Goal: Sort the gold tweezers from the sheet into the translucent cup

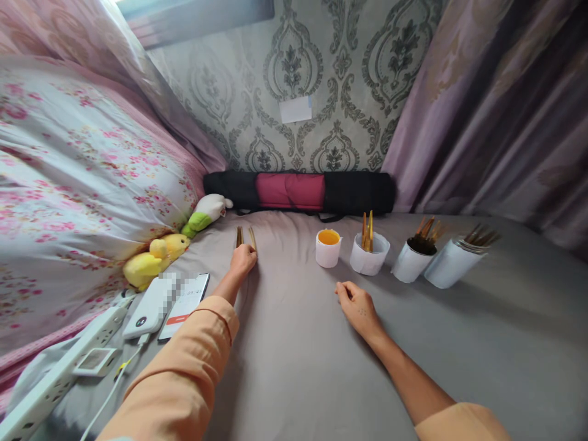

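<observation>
Slim brown and golden sticks (239, 236) on smooth grey cloth (294, 343) at eleven o'clock, just beside nearly closed left hand (243, 260); cannot tell whether gripping any. At one o'clock, loosely curled right hand (359, 308), nothing visible in it. Apparently gathering or laying out, unclear which; next calling for precise fingertip pinching.

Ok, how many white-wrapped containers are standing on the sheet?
4, in a row on the grey sheet. From left to right: a cup with an orange inside, a wider tub holding sticks, a dark-mouthed can, and a jar at the end.
</observation>
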A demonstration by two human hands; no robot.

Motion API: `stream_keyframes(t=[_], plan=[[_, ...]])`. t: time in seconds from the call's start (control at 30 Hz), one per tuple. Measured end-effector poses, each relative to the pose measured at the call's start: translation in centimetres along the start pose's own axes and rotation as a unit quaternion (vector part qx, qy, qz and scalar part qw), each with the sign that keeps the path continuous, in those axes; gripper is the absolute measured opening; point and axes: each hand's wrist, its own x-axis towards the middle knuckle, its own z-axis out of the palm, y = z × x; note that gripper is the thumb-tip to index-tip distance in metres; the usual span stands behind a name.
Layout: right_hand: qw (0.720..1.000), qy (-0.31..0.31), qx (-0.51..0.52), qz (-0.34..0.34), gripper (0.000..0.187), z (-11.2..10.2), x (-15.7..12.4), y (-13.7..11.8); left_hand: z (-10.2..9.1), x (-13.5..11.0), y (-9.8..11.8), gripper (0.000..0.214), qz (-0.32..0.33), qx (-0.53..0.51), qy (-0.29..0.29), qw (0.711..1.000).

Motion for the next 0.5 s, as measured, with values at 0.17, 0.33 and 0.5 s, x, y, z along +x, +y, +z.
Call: stream_keyframes(t=[0.17, 0.33, 0.5], plan=[[1.000, -0.003, 0.001, 0.001, 0.038, -0.01, -0.04, 0.01, 0.00, 0.17, -0.07, 0.026, -0.013, -0.010, -0.004, 1.000], [1.000, -0.002, 0.000, 0.003, 0.039, 0.08, 0.01, 0.02, -0.08, 0.18, -0.07, 0.025, -0.023, -0.032, -0.004, 0.999], [1.000, 0.001, -0.003, 0.001, 0.040, 0.10, 0.01, 0.03, -0.28, 0.13, 0.16, 0.023, -0.035, -0.070, 0.001, 0.997]])
